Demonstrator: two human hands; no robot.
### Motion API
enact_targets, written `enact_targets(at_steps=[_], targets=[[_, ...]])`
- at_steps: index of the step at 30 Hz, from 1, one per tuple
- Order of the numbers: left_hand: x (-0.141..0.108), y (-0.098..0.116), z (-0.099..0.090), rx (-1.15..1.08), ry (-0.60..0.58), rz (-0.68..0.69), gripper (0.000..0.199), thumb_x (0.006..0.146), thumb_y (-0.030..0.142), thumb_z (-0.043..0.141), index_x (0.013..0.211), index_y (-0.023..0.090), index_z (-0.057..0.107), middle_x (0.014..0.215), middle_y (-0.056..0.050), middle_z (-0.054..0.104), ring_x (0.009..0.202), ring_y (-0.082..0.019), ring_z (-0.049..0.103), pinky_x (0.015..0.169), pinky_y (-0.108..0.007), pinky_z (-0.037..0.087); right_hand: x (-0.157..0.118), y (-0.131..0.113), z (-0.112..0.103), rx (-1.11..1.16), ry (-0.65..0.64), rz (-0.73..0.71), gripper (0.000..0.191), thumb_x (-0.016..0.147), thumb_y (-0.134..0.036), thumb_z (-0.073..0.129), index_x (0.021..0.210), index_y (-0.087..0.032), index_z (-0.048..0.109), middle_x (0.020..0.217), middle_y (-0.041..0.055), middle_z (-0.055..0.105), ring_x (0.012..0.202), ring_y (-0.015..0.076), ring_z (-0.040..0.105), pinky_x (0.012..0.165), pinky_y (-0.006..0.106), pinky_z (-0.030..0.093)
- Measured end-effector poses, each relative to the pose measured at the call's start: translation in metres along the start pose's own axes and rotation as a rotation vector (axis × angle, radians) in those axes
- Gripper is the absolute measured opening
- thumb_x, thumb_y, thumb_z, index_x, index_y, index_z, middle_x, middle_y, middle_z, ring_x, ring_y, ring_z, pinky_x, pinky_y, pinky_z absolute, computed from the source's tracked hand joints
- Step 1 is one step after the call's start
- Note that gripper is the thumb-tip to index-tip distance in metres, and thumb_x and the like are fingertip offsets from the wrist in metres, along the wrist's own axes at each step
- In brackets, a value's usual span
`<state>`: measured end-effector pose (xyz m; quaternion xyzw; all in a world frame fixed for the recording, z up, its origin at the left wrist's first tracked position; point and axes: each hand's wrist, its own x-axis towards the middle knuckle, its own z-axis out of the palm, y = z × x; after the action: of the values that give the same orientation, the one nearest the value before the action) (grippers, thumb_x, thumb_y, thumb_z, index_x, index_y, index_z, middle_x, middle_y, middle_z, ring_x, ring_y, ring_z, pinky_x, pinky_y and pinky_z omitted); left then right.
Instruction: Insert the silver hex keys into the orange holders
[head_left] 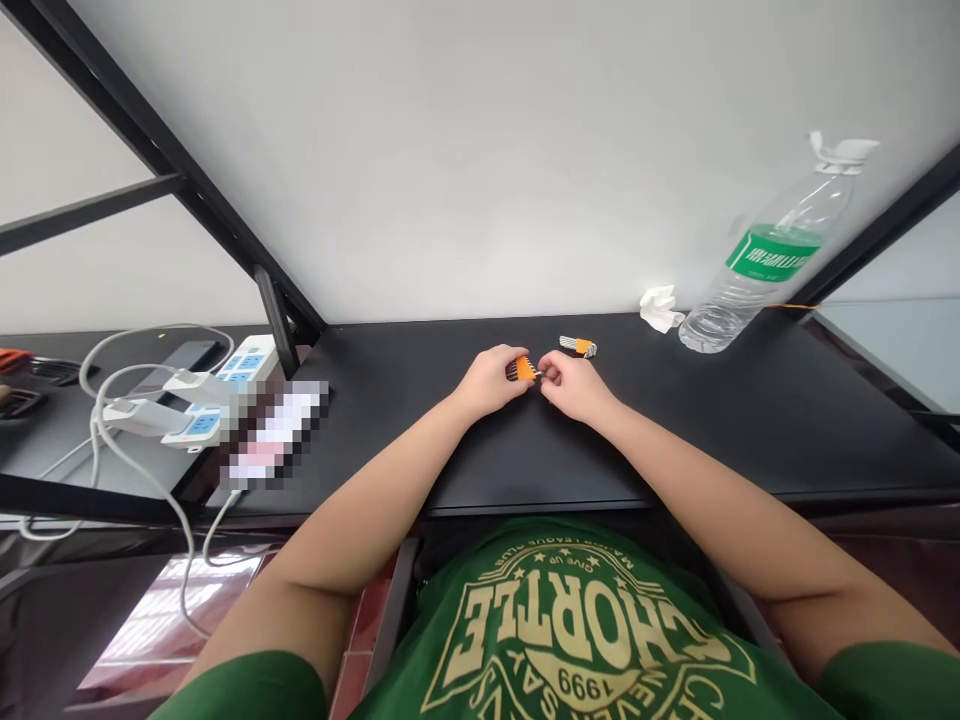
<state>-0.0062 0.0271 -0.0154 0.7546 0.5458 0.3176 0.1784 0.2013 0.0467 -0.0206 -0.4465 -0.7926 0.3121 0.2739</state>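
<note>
My left hand is closed around an orange hex key holder, which has several thin keys in it. Close on its right, my right hand is in a pinch at the short end of a hex key by the holder's edge. The fingers partly cover that key. Just beyond my right hand, a second hex key set with silver keys and an orange holder lies on the black table.
A large clear bottle with a green label stands at the right, beside a crumpled tissue. At the left are a phone, its screen blurred, a white power strip with chargers and loose cables, and a black metal frame.
</note>
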Motion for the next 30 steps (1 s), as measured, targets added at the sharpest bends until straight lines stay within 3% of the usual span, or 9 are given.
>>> enact_targets(at_steps=[7, 11, 13, 17, 19, 23, 30], targets=[[-0.002, -0.007, -0.013, 0.186, -0.051, -0.040, 0.049, 0.080, 0.029, 0.074, 0.129, 0.021, 0.069, 0.118, -0.008, 0.072, 0.106, -0.026, 0.069, 0.097, -0.039, 0.057, 0.001, 0.007, -0.023, -0.243, 0.008, 0.135, 0.012, 0.082, -0.021, 0.059, 0.092, -0.022, 0.066, 0.080, 0.0029, 0.069, 0.077, 0.0196, 0.063, 0.070, 0.032, 0.046], [-0.004, -0.005, -0.016, 0.100, 0.004, -0.016, 0.048, 0.080, 0.031, 0.075, 0.127, 0.023, 0.069, 0.114, -0.005, 0.072, 0.101, -0.023, 0.069, 0.096, -0.036, 0.056, -0.001, 0.008, -0.030, -0.402, -0.058, 0.150, 0.015, 0.087, -0.032, 0.061, 0.096, -0.022, 0.067, 0.084, 0.0066, 0.070, 0.076, 0.0217, 0.063, 0.067, 0.033, 0.044], [-0.005, 0.000, -0.013, 0.032, 0.017, 0.021, 0.049, 0.080, 0.032, 0.076, 0.127, 0.022, 0.070, 0.112, -0.005, 0.072, 0.098, -0.021, 0.069, 0.095, -0.035, 0.056, -0.003, 0.006, -0.029, -0.392, -0.019, 0.092, 0.023, 0.089, -0.038, 0.061, 0.105, -0.022, 0.065, 0.091, 0.0071, 0.070, 0.078, 0.0213, 0.062, 0.069, 0.033, 0.045], [-0.008, 0.011, -0.007, -0.024, 0.009, 0.076, 0.050, 0.080, 0.035, 0.078, 0.127, 0.021, 0.070, 0.109, -0.004, 0.073, 0.094, -0.019, 0.069, 0.091, -0.033, 0.056, -0.008, -0.002, -0.019, -0.097, -0.031, -0.110, 0.033, 0.090, -0.033, 0.059, 0.121, -0.023, 0.054, 0.109, 0.0057, 0.070, 0.077, 0.0156, 0.063, 0.074, 0.029, 0.049], [-0.009, 0.013, -0.006, -0.027, -0.004, 0.069, 0.049, 0.081, 0.035, 0.077, 0.127, 0.021, 0.070, 0.108, -0.004, 0.074, 0.093, -0.019, 0.069, 0.091, -0.033, 0.056, -0.009, -0.006, -0.014, -0.030, -0.055, -0.148, 0.030, 0.089, -0.028, 0.057, 0.119, -0.022, 0.053, 0.105, 0.0048, 0.070, 0.076, 0.0151, 0.063, 0.073, 0.028, 0.048], [-0.008, 0.011, -0.005, -0.007, -0.022, 0.036, 0.050, 0.081, 0.035, 0.077, 0.128, 0.022, 0.070, 0.113, -0.004, 0.075, 0.099, -0.021, 0.070, 0.096, -0.034, 0.055, -0.008, -0.008, -0.010, -0.100, 0.004, -0.126, 0.025, 0.086, -0.022, 0.055, 0.111, -0.022, 0.057, 0.087, 0.0022, 0.068, 0.072, 0.0163, 0.060, 0.072, 0.029, 0.046], [-0.004, 0.001, -0.004, 0.085, -0.065, -0.011, 0.052, 0.081, 0.032, 0.076, 0.132, 0.024, 0.068, 0.118, -0.005, 0.074, 0.100, -0.023, 0.070, 0.096, -0.035, 0.056, 0.001, 0.007, -0.024, -0.222, 0.066, 0.020, 0.022, 0.080, -0.017, 0.056, 0.098, -0.022, 0.067, 0.078, 0.0012, 0.067, 0.074, 0.0181, 0.061, 0.075, 0.030, 0.045]])
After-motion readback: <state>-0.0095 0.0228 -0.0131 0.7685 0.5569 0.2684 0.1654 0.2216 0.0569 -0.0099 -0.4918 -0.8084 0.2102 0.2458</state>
